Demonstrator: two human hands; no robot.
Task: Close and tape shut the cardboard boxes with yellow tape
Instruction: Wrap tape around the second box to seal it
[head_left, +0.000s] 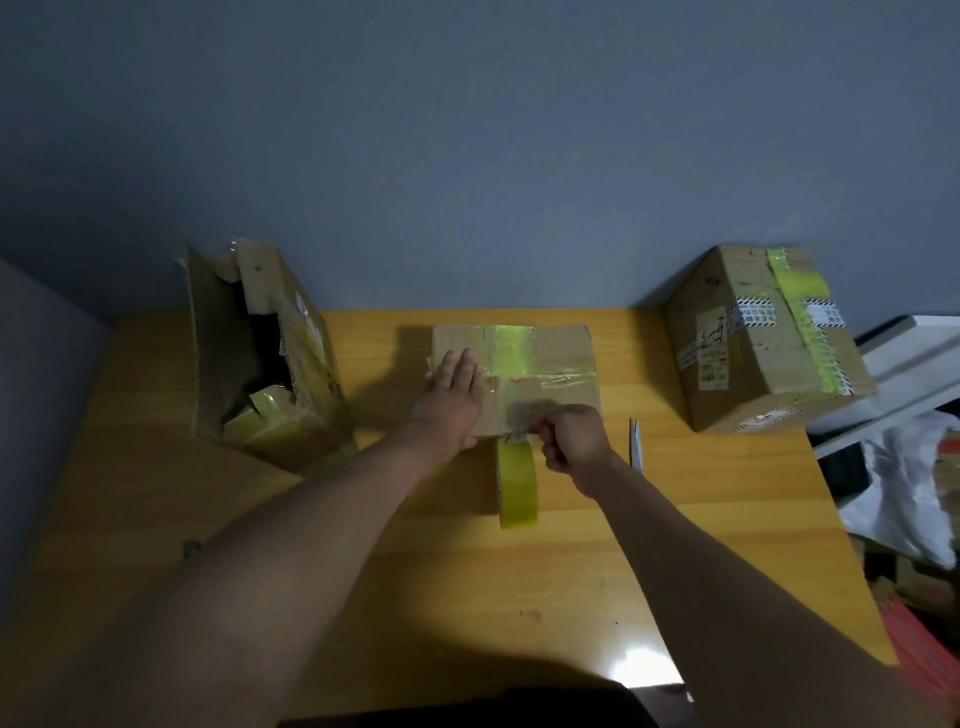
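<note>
A flat cardboard box (550, 358) lies at the middle of the table, with a strip of yellow tape across its top. My left hand (451, 396) presses flat on the box's left part, fingers straight. A roll of yellow tape (517, 480) stands on edge just in front of the box. My right hand (571, 439) pinches the tape's loose end at the box's near edge, right above the roll.
An open, torn cardboard box (260, 358) stands at the left of the wooden table (727, 519). A closed box (763, 338) taped with yellow tape sits at the back right. Scissors (636, 441) lie right of my right hand. White bags and clutter lie off the table's right edge.
</note>
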